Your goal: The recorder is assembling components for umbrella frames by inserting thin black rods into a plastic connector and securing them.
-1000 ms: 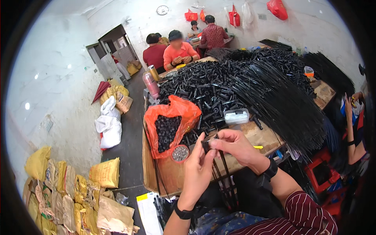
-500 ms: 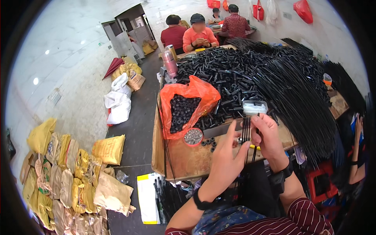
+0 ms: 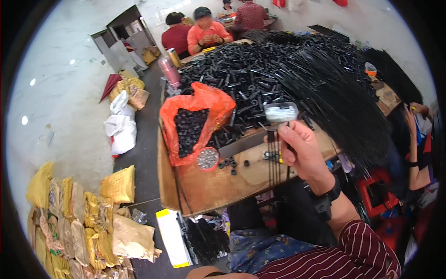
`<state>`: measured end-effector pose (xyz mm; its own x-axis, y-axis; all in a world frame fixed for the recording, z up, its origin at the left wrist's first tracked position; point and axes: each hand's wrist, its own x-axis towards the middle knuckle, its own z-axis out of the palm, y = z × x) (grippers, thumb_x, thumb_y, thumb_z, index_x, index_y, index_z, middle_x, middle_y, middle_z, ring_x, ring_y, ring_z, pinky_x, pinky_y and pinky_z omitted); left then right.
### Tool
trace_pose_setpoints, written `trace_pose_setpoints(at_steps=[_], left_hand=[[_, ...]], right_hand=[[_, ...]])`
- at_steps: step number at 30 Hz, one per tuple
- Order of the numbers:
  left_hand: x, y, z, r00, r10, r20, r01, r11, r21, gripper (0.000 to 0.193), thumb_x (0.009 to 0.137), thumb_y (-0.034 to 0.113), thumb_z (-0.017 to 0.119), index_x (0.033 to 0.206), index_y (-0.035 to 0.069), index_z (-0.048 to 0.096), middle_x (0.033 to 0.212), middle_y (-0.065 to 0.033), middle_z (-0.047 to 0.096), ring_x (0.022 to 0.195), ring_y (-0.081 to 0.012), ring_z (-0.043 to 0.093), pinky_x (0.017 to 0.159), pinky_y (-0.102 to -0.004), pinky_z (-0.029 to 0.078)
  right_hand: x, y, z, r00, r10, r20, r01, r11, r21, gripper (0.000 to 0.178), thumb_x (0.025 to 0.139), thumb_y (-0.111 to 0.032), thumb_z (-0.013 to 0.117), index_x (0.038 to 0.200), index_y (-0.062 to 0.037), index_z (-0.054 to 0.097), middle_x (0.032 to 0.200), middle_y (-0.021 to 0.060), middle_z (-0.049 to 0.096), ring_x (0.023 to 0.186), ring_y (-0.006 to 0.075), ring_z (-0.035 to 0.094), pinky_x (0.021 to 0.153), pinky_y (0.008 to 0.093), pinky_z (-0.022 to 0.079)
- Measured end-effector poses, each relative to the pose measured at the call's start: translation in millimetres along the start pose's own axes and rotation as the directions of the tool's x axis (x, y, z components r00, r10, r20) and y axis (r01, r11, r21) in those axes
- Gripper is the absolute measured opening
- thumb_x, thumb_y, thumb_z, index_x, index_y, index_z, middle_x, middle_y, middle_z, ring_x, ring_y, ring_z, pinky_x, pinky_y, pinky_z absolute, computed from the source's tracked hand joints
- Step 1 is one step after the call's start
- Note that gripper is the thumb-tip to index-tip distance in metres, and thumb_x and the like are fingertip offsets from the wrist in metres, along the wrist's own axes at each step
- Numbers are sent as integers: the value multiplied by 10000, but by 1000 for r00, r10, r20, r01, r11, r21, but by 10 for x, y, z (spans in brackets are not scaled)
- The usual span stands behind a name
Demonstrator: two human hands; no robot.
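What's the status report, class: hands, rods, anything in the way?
Right hand: gripping black rod. Left hand: out of view. Other rods close alongside, possibly in the way.

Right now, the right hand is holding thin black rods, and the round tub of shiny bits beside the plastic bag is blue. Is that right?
Not quite: the round tub of shiny bits beside the plastic bag is red, not blue, as the head view shows. The right hand does hold thin black rods.

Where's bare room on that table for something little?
The widest bare patch on the table lies between its front edge, the metal bits and the black rings. A narrow one sits right of the right hand, beside the heaped rods. Behind, black parts crowd it.
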<state>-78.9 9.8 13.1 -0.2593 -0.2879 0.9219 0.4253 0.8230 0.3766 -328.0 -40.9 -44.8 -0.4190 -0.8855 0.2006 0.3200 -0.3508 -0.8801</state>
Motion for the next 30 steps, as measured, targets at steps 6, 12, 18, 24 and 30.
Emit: trace_pose_setpoints(at_steps=[6, 12, 18, 24, 30], left_hand=[[258, 120, -95, 946, -156, 286, 141, 987, 72, 175, 879, 206, 591, 843, 55, 510, 780, -83, 561, 637, -289, 573, 511, -372, 473], [-3, 23, 85, 989, 13, -151, -29, 994, -106, 185, 849, 185, 632, 843, 40, 518, 782, -79, 554, 617, -283, 556, 501, -379, 461], [17, 225, -65, 978, -138, -153, 113, 980, -163, 288, 827, 110, 647, 1045, 35, 475, 867, -61, 549, 612, -290, 538, 498, -396, 458], [68, 91, -87, 996, -46, -76, 34, 987, -155, 450, 880, 93, 581, 1288, 57, 396, 935, 13, 560, 644, -193, 541, 545, -329, 463], [174, 23, 35, 982, 75, -174, -91, 992, -84, 182, 926, 135, 513, 1085, 47, 506, 866, -13, 590, 617, -135, 542, 541, -274, 449]], right_hand=[[-30, -36, -42, 998, -54, 12, 55, 998, -38, 222, 973, -231, 508, 906, -32, 581, 625, -20, 548, 449, 1, 369, 400, 170, 277], [-50, -12, -31, 999, -34, -8, 34, 999, -8, 231, 978, -233, 498, 908, -31, 586, 581, -37, 501, 439, 2, 360, 394, 169, 269], [-89, -29, -31, 998, -55, -5, 55, 998, 3, 235, 977, -235, 503, 889, -36, 592, 580, -40, 497, 438, 1, 358, 392, 171, 261], [-56, -20, -30, 998, -57, 3, 57, 998, -31, 226, 973, -230, 511, 904, -33, 596, 594, -39, 512, 441, -1, 351, 398, 164, 263], [-70, -35, -5, 998, -63, 18, 64, 998, -7, 243, 974, -234, 513, 886, -29, 611, 600, -32, 533, 432, 3, 355, 395, 170, 262]])
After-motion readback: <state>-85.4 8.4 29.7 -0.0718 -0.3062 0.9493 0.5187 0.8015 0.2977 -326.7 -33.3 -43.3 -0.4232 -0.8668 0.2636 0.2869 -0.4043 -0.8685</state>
